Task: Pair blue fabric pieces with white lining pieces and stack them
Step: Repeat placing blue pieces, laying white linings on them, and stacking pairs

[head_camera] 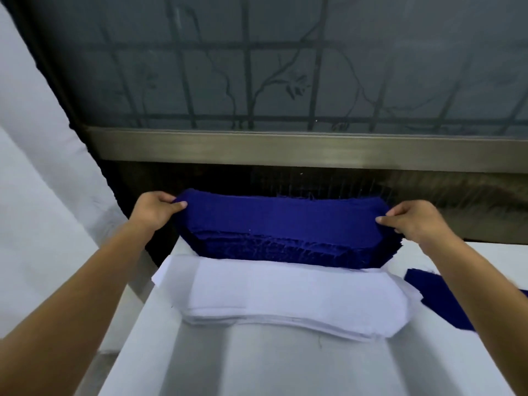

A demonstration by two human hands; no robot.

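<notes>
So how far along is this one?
Little looks done: one loose blue piece lies at the right, no paired stack in view. In hand: left hand and right hand pinch the top blue piece. Left: the blue stack beneath and the thick white lining stack.

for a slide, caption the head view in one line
Left hand and right hand pinch the ends of the top blue piece atop the blue stack behind the white stack.

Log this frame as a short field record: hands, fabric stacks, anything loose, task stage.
left hand: pinches left end of top blue piece
right hand: pinches its right end
blue stack: under that piece, far side of table
white lining stack: nearer the camera, against the blue stack
loose blue piece: right of lining stack, on table
stage: blue piece not yet on lining
</notes>
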